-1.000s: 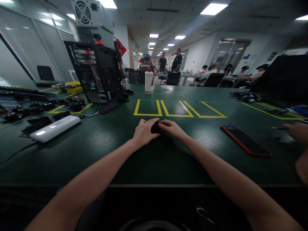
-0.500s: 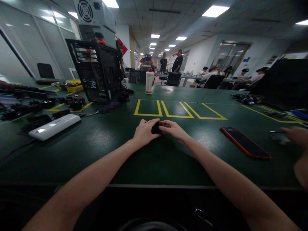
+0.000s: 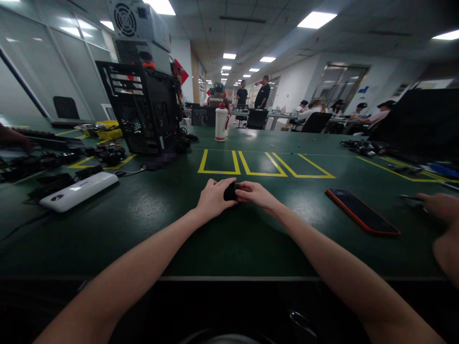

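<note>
A small black object (image 3: 230,191), flat-faced and too dark to name, is held just above or on the green table (image 3: 229,248); I cannot tell which. My left hand (image 3: 216,197) is closed around it, fingers over its top and thumb underneath. From the other side, the fingertips of my right hand (image 3: 254,193) pinch at its right edge. Much of the object is hidden by the fingers. Just beyond my hands, yellow tape outlines (image 3: 219,172) mark the tabletop.
A phone in an orange case (image 3: 362,211) lies to the right, near another person's hand (image 3: 439,208). On the left are a white power strip (image 3: 81,191) and an open black computer case (image 3: 143,110). A white bottle (image 3: 220,125) stands farther back.
My hands keep their hold on the small black object, with only slight finger movement. The whole view has shifted a little. At right, the other person's hand has moved slightly.
</note>
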The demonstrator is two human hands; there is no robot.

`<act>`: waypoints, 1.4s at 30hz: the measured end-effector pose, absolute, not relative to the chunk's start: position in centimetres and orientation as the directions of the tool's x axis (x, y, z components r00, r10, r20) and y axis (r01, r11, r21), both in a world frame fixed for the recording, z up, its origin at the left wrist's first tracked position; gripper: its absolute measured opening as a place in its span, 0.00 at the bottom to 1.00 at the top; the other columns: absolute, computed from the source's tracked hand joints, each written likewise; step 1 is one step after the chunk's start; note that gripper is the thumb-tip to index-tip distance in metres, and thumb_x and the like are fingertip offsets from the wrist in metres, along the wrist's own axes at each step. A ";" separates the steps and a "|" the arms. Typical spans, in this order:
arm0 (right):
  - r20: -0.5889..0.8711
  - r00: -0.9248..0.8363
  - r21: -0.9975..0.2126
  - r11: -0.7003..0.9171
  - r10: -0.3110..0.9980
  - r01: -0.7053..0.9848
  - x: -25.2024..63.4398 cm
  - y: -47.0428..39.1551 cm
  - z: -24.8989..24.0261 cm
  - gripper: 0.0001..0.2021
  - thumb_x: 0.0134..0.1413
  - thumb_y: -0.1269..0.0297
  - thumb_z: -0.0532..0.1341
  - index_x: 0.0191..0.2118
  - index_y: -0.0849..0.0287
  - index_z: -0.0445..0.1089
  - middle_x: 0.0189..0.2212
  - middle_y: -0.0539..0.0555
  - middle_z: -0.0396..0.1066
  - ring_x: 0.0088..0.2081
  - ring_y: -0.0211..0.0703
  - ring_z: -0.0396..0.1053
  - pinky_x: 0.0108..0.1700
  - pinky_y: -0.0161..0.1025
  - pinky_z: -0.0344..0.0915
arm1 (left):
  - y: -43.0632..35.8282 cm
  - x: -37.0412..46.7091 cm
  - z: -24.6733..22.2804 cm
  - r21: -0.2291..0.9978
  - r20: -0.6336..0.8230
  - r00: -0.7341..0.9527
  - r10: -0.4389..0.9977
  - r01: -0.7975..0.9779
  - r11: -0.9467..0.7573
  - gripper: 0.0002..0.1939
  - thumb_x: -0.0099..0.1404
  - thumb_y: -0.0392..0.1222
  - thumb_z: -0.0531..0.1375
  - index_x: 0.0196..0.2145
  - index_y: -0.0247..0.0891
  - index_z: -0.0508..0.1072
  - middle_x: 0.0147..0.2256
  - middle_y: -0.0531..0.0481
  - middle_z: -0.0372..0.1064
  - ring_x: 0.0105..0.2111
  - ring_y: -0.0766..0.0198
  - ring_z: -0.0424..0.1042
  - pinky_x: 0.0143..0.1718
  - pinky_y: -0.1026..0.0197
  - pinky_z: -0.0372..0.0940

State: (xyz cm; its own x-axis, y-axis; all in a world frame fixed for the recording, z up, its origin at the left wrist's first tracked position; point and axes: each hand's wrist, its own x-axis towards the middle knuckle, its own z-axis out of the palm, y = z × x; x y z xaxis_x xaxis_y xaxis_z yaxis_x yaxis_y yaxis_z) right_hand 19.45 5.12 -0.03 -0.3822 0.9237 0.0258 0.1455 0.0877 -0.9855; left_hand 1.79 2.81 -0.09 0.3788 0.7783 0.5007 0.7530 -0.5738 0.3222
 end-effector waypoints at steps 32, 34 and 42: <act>0.159 -0.384 -0.949 0.249 0.910 0.196 19.4 3.7 0.3 0.19 0.38 0.73 0.65 0.41 0.60 0.64 0.43 0.54 0.67 0.37 0.39 0.71 0.44 0.43 0.67 | 2.9 0.9 -0.4 0.431 0.523 0.450 0.724 0.593 -0.680 0.35 0.51 0.44 0.63 0.55 0.43 0.55 0.52 0.47 0.60 0.49 0.57 0.61 0.45 0.55 0.55; 0.155 -0.379 -0.950 0.243 0.912 0.195 19.5 3.6 0.3 0.20 0.38 0.72 0.65 0.41 0.59 0.64 0.43 0.54 0.67 0.36 0.39 0.71 0.43 0.43 0.67 | 2.7 0.9 -0.3 0.417 0.528 0.471 0.706 0.581 -0.699 0.34 0.52 0.42 0.63 0.54 0.44 0.55 0.52 0.49 0.61 0.49 0.58 0.61 0.45 0.55 0.54; 0.134 -0.349 -0.937 0.234 0.928 0.261 19.4 4.0 -0.2 0.16 0.44 0.64 0.62 0.41 0.59 0.65 0.35 0.54 0.70 0.36 0.40 0.69 0.42 0.43 0.65 | 2.3 1.0 -0.1 0.354 0.511 0.476 0.716 0.642 -0.680 0.31 0.51 0.43 0.62 0.53 0.42 0.58 0.51 0.51 0.62 0.42 0.58 0.63 0.42 0.57 0.56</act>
